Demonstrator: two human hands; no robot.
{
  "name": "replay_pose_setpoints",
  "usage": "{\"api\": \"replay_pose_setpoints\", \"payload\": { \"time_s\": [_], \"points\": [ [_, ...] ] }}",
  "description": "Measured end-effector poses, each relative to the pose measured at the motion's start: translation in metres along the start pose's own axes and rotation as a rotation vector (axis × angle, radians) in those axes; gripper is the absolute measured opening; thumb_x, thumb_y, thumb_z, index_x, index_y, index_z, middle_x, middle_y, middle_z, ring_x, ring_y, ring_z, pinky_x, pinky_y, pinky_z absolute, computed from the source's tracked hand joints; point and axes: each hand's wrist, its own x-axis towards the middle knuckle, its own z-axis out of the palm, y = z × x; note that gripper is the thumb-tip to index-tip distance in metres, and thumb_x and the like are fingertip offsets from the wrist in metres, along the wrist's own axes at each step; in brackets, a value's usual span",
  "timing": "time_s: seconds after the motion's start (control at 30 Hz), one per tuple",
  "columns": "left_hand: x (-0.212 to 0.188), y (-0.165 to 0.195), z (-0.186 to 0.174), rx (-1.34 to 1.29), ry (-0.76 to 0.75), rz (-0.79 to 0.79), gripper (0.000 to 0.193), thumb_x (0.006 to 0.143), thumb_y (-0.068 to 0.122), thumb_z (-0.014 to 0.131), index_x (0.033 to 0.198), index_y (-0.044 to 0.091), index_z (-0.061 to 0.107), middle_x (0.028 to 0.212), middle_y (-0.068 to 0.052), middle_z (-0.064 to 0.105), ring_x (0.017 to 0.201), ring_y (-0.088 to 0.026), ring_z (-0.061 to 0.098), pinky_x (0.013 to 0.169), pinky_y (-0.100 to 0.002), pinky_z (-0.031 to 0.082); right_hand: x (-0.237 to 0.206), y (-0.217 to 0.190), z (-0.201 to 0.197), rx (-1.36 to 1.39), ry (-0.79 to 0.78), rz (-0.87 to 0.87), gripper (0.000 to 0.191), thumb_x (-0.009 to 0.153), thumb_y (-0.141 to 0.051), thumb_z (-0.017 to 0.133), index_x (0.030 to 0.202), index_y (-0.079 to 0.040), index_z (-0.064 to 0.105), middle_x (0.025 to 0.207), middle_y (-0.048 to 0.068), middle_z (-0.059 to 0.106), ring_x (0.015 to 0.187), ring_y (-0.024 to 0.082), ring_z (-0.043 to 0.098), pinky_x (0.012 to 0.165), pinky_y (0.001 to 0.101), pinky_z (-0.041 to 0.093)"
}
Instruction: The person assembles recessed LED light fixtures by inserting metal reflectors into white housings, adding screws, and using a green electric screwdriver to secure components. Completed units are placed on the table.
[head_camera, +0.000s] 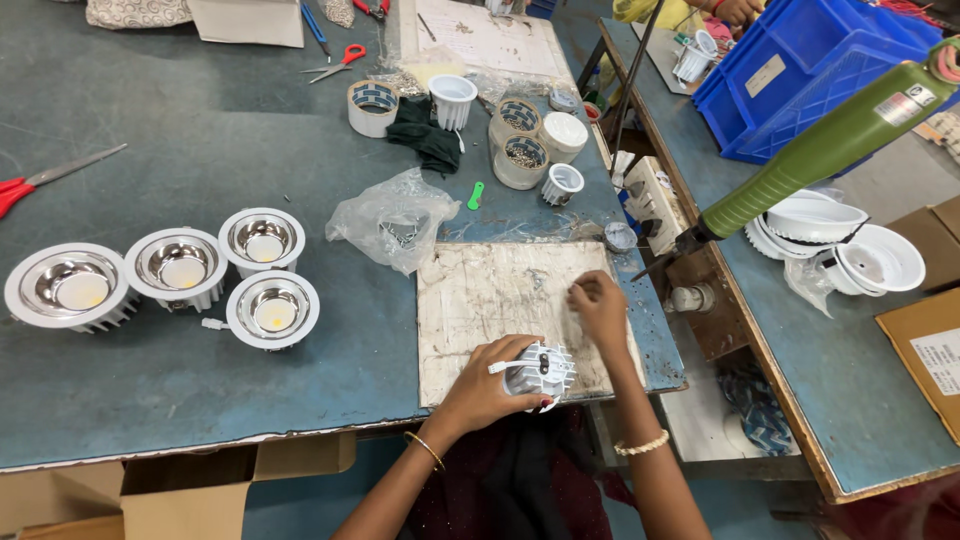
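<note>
the white finned lamp housing (541, 370) sits at the near edge of the scuffed work board (500, 300), which lies on the blue-grey table (200, 130) close to its near right corner. the left hand (487, 385) is cupped over the housing from the left, fingers curled around its ribbed body and gripping it. the right hand (600, 305) rests further up on the board, near its right edge, with fingertips drawn together as if pinching something very small; what it pinches cannot be made out.

just beyond the board's far left corner lies a crumpled clear plastic bag (395, 218), and a small green clip (476, 195) lies beside it. towards the table's left edge four finished downlights (180, 270) with shiny reflectors stand in a cluster, facing up. further back, around the middle of the table, are a roll of tape (373, 107), a dark cloth (425, 135), a white finned cup (452, 100) and clear jars of small parts (520, 160), with one more small white housing (563, 183) near the right edge. red-handled scissors (340, 60) lie near the far edge, and another red-handled pair (45, 178) at the left edge.

a green-bodied power screwdriver (820, 150) hangs in from the upper right, its tip over the gap beside the table's right edge. on the neighbouring bench (830, 400) lie stacked white lamp rings (850, 245), a blue plastic crate (800, 70) and a cardboard box (930, 350).
</note>
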Motion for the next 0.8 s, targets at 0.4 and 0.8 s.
{"api": "replay_pose_setpoints", "payload": {
  "time_s": [0.4, 0.8],
  "points": [
    [-0.001, -0.001, 0.001, -0.007, 0.025, 0.056, 0.083, 0.072, 0.050, 0.083, 0.143, 0.018, 0.055, 0.142, -0.002, 0.059, 0.128, -0.031, 0.054, 0.111, -0.045, 0.039, 0.002, 0.023, -0.096, 0.089, 0.138, -0.039, 0.016, 0.098, -0.005, 0.070, 0.105, 0.009, 0.075, 0.085, 0.013, 0.074, 0.071, 0.015, 0.070, 0.066, 0.0275, 0.059],
    [0.002, -0.002, 0.002, 0.013, 0.005, 0.030, 0.086, 0.070, 0.052, 0.084, 0.143, 0.018, 0.055, 0.143, 0.000, 0.058, 0.128, -0.030, 0.053, 0.111, -0.046, 0.040, 0.026, 0.013, -0.107, 0.103, 0.260, -0.040, 0.017, 0.099, -0.005, 0.068, 0.104, 0.010, 0.074, 0.086, 0.012, 0.074, 0.071, 0.014, 0.071, 0.065, 0.0270, 0.060]
  ]
}}
